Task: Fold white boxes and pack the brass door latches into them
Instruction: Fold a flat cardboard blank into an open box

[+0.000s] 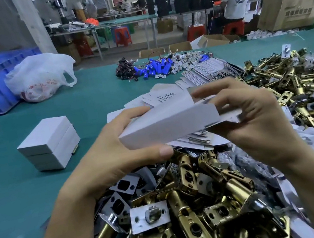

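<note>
Aloft, white box (169, 123) between left hand (116, 157) and right hand (257, 120) (both gripping it), over brass latches (234, 187).

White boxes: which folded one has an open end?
The white box held between left hand and right hand, its right-end flaps unfolded; the two stacked boxes on the table are closed.

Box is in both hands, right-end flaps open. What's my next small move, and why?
Probably drop the right hand to the brass latches just below and pick one. The white box looks squared up, the left hand grips its left end, its right end is open with the flap loose, and I see no latch in it.
</note>
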The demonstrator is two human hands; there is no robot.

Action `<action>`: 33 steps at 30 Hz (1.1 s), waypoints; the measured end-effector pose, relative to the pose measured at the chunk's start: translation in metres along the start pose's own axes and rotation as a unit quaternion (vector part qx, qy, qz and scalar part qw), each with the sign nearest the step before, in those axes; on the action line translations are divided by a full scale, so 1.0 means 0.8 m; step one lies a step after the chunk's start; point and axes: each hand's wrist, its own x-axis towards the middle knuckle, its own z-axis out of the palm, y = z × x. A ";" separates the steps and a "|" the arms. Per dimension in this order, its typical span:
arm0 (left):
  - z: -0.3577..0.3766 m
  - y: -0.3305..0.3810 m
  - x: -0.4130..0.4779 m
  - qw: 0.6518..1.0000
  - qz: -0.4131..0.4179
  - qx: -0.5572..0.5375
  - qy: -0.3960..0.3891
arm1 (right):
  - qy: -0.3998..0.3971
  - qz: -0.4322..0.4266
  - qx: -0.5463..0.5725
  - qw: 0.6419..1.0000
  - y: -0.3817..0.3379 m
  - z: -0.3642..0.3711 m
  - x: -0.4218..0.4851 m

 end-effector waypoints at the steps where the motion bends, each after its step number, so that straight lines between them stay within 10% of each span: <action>1: 0.002 -0.001 0.001 1.000 0.014 -0.022 0.010 | 0.012 0.013 0.013 1.000 -0.001 0.001 0.001; 10: 0.018 -0.007 0.004 0.995 0.079 -0.059 0.021 | 0.052 0.131 0.326 0.935 0.010 0.026 -0.004; 26: 0.041 0.017 -0.002 0.924 0.201 0.305 0.116 | -0.058 0.141 0.171 0.973 -0.013 0.036 -0.006; 33: 0.044 0.025 -0.005 0.957 0.181 0.217 0.072 | -0.035 0.127 0.181 0.975 -0.015 0.036 -0.008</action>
